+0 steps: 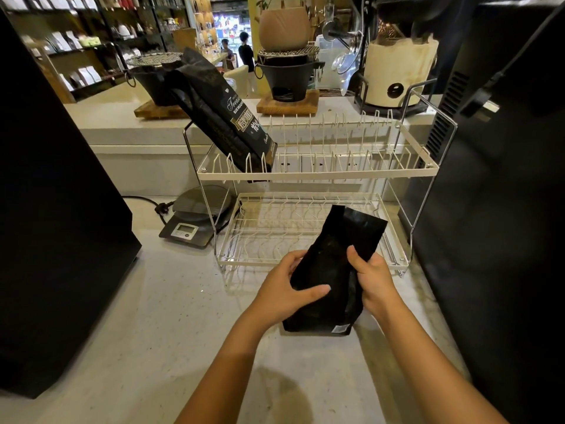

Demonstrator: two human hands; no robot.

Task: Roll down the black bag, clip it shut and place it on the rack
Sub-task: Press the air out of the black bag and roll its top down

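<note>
A plain black bag stands on the counter in front of the rack, leaning back to the right, its top flat and unrolled. My left hand grips its left side with the thumb across the front. My right hand holds its right edge higher up. The white two-tier wire rack stands just behind. A second, printed black bag leans to the left in the upper tier's left slots. No clip is visible.
A black kitchen scale sits left of the rack, its cord trailing left. Large black machines flank the counter at left and right. A raised ledge behind carries black stoves on wooden boards and a cream canister.
</note>
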